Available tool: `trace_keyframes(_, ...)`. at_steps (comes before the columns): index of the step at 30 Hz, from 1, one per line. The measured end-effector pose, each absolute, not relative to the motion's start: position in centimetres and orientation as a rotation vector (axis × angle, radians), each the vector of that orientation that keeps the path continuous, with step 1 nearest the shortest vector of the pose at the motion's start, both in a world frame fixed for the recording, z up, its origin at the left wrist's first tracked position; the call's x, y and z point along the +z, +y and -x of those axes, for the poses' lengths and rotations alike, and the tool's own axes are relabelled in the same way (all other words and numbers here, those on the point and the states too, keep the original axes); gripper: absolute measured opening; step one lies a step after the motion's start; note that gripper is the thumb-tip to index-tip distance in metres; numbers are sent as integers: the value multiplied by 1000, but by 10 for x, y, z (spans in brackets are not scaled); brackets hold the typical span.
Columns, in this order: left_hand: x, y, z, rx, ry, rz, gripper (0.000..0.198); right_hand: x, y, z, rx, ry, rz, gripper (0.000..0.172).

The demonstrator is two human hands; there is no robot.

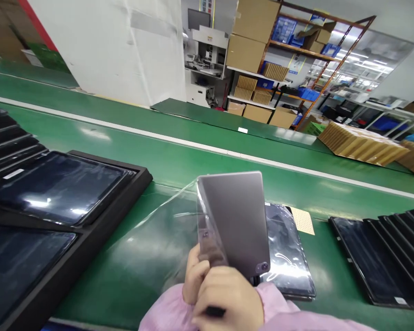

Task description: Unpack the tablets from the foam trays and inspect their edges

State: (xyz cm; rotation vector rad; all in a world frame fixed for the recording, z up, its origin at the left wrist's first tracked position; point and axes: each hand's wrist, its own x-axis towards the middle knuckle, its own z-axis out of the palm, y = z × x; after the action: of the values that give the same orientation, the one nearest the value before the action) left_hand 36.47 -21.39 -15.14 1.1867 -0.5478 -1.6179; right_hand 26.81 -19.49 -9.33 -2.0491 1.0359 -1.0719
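I hold a grey tablet (235,220) upright with its back toward me, camera lens at the lower right corner. A clear plastic film (165,220) hangs off its left edge and trails over the green belt. My left hand (195,276) grips the tablet's lower left edge, fingers closed on it and the film. My right hand (227,296) is closed around the tablet's bottom, and a dark object shows under its fingers. Both arms are in pink sleeves.
A black tray (89,239) holding dark-screened tablets sits at the left. Another tablet in a plastic bag (288,253) lies flat behind my hands, beside a small tan perforated card (302,220). Overlapping black tablets (382,253) lie at right. Cardboard stacks and shelving stand beyond the green conveyor (193,156).
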Motion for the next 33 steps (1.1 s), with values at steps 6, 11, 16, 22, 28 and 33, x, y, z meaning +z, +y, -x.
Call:
trace_keyframes(6,-130,-221,-352,-1586,-420,-1127,33,-88,-207,-173,-1650,1527,1440,16)
trace_keyframes(11,-125,-221,-356,-1651,-301,-1193,37,-112,-217,-150,-1483,1442,1182,42)
trace_keyframes(16,-121,-214,-358,-1929,-522,-1092,44,-82,-216,-152,-1171,1315,1108,34)
trace_keyframes(22,-121,-218,-356,-1885,-878,-863,63,-13,-212,-142,-1136,1624,1463,23)
trace_keyframes(28,-105,-223,-361,-1942,-894,-785,70,0,-218,-212,-395,2088,1989,15)
trace_keyframes(33,-95,-214,-380,-1674,-554,-1254,71,-25,-208,-236,-543,1448,1930,24)
